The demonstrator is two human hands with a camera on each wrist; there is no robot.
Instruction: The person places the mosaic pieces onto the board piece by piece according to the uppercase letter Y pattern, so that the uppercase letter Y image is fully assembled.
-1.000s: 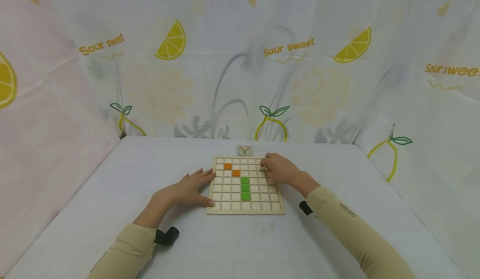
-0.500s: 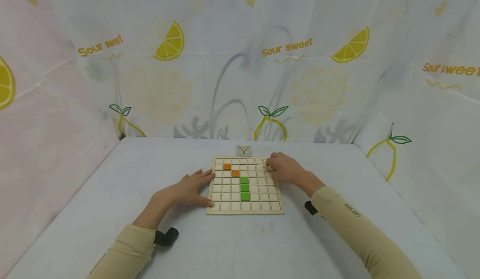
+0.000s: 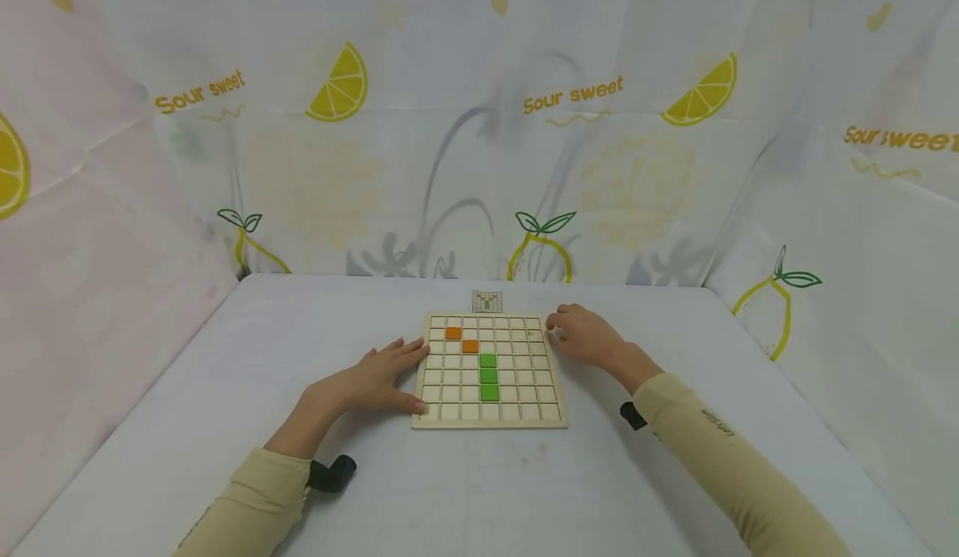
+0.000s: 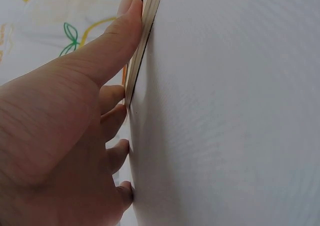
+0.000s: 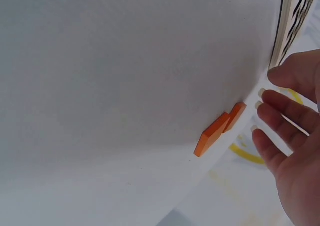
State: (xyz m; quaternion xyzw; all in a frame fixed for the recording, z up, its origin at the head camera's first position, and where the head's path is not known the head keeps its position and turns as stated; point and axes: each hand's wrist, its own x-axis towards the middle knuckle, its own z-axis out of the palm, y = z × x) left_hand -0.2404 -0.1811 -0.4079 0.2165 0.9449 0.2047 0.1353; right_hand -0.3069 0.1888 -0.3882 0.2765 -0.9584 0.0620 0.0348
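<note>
A square wooden grid board (image 3: 490,425) lies on the table. Two orange tiles (image 3: 453,334) sit in its cells in a diagonal step, and three green tiles (image 3: 489,375) run in a column below them. My left hand (image 3: 372,376) rests along the board's left edge, fingers spread and thumb on the frame. Just off the board's upper right edge is my right hand (image 3: 588,336), its fingers loosely bent with nothing between them. In the right wrist view, two loose orange tiles (image 5: 212,134) lie on the cloth near those fingertips; the head view hides them behind the hand.
Behind the board lies a small card (image 3: 487,301) printed with a coloured grid pattern. A white cloth (image 3: 479,499) covers the table, and a lemon-print curtain (image 3: 449,166) surrounds its back and sides. A tiny yellow-green speck shows in an upper right cell.
My right hand has slid rightward from over the board's upper right cells to beyond its edge, uncovering those cells. The left hand and the tiles on the board stay put.
</note>
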